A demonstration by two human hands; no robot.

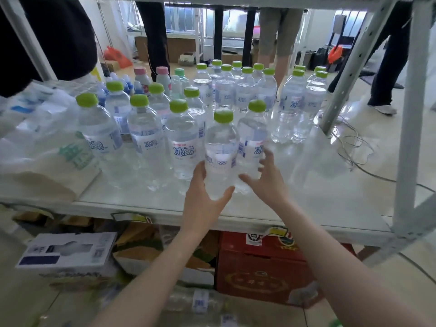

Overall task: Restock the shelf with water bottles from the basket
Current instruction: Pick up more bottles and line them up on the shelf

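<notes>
Several clear water bottles with green caps stand on the white shelf (306, 185). My left hand (203, 197) is wrapped around the lower part of the front water bottle (220, 152), which stands upright near the shelf's front edge. Touching it on the right is a second water bottle (252, 128); my right hand (270, 180) grasps it from the right, thumb at its base and fingers on its label. The basket is not in view.
White plastic bags (47, 142) lie on the shelf's left end. A grey shelf post (408, 138) rises at the right. A red carton (262, 267), a white box (68, 249) and wrapped bottles (195, 300) sit below. People's legs stand behind the shelf.
</notes>
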